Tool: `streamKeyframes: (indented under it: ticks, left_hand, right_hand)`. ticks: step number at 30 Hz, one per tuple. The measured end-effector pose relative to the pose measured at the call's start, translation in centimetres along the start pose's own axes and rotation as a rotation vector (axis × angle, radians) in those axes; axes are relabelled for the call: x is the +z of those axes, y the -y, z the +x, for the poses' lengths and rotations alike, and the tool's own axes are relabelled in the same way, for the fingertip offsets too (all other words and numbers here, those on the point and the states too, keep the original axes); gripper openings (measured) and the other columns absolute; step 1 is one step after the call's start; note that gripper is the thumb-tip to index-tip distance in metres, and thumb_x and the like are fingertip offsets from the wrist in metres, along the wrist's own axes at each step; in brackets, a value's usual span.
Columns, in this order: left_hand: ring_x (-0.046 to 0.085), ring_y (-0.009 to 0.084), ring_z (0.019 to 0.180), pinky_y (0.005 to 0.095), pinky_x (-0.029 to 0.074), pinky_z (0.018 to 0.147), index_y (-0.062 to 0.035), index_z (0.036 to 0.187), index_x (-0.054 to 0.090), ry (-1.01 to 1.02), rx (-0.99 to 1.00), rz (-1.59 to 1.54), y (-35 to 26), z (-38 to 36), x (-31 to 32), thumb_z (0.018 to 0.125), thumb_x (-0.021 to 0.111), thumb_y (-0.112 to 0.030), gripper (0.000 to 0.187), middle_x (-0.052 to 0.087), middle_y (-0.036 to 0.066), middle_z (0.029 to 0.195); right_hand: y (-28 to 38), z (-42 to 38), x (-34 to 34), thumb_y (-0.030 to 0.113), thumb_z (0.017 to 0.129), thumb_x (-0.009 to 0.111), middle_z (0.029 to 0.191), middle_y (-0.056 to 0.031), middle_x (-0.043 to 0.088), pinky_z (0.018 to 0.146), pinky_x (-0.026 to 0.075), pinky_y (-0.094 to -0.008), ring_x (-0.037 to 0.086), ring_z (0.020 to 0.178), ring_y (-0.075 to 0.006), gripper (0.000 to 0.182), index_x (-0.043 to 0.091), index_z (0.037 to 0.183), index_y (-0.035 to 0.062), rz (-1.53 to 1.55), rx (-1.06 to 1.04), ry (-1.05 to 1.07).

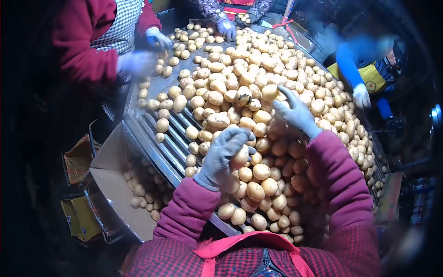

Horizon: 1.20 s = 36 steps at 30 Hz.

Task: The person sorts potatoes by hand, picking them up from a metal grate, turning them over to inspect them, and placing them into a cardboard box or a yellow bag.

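A large heap of potatoes [260, 173] covers a slatted metal table [159, 131]. My left hand [222, 154], in a grey glove, has its fingers curled round a potato [240, 158] above the near part of the heap. Farther right and forward, my right hand [294, 112], also gloved in grey, reaches over the pile with thumb and fingers spread beside a pale potato [269, 93]. Whether anything lies under its palm is hidden. Near the middle of the heap, one potato [243, 95] shows a dark patch.
Below the table's left edge stands a box [110, 184] with potatoes inside. Gloved co-workers stand at the left [110, 37], far side [235, 9] and right [364, 64]. A yellow container [81, 218] is at the lower left. A red ribbon [285, 25] is tied at the back.
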<state>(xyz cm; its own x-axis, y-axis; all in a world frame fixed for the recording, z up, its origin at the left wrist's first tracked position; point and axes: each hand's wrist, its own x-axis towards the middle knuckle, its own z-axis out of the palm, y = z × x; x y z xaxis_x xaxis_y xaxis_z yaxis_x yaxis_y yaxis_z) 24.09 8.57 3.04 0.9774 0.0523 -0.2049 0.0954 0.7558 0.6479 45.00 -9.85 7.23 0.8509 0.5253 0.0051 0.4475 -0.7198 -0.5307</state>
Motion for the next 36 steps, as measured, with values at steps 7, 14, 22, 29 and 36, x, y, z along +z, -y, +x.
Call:
streamKeyframes:
  ticks: [7,14,22,29,36]
  left_hand:
    - [0.057,0.015,0.122,0.0281,0.047,0.106,-0.0073,0.16,0.034,0.144,0.085,-0.014,1.7,2.4,0.0,0.099,0.073,-0.019,0.074,0.057,0.011,0.139]
    - [0.066,0.0166,0.103,0.0299,0.059,0.087,-0.0043,0.15,0.047,0.213,0.073,0.166,0.9,2.1,-1.0,0.097,0.069,-0.006,0.057,0.059,0.009,0.134]
    - [0.061,0.0142,0.11,0.0299,0.057,0.092,-0.0051,0.155,0.04,0.175,-0.163,-0.116,-0.6,1.9,-0.3,0.096,0.074,-0.018,0.069,0.058,0.008,0.131]
    - [0.063,0.0151,0.103,0.0304,0.058,0.086,-0.0053,0.155,0.04,0.147,-0.138,-0.211,-0.6,1.6,0.3,0.096,0.074,-0.016,0.069,0.059,0.009,0.126]
    - [0.063,0.0191,0.114,0.0323,0.058,0.092,-0.0034,0.158,0.035,0.136,-0.043,0.007,-0.3,1.6,-0.5,0.096,0.074,-0.024,0.076,0.055,0.014,0.138]
  right_hand:
    - [9.4,-3.8,-3.7,0.034,0.1,0.069,0.123,-0.0095,0.069,0.094,0.054,-0.0352,0.067,0.108,-0.0159,0.046,0.062,0.142,0.0146,0.13,-0.383,0.35]
    - [-0.1,18.4,-3.9,0.033,0.094,0.071,0.143,-0.0171,0.061,0.106,0.05,-0.0371,0.059,0.128,-0.0263,0.066,0.05,0.155,0.02,-0.213,-0.096,-0.077]
    - [-2.5,22.5,1.1,0.041,0.082,0.076,0.132,-0.0162,0.069,0.106,0.051,-0.0428,0.066,0.123,-0.0325,0.062,0.065,0.138,0.0159,-0.376,0.151,-0.009]
    - [3.3,24.5,-0.5,0.047,0.081,0.081,0.126,-0.0188,0.072,0.101,0.053,-0.0393,0.069,0.117,-0.0284,0.071,0.063,0.138,0.0067,0.02,-0.154,-0.168]
    - [7.5,28.2,7.1,0.05,0.077,0.079,0.12,-0.0178,0.073,0.1,0.053,-0.0409,0.069,0.113,-0.032,0.06,0.071,0.121,0.0097,-0.328,-0.227,0.187]
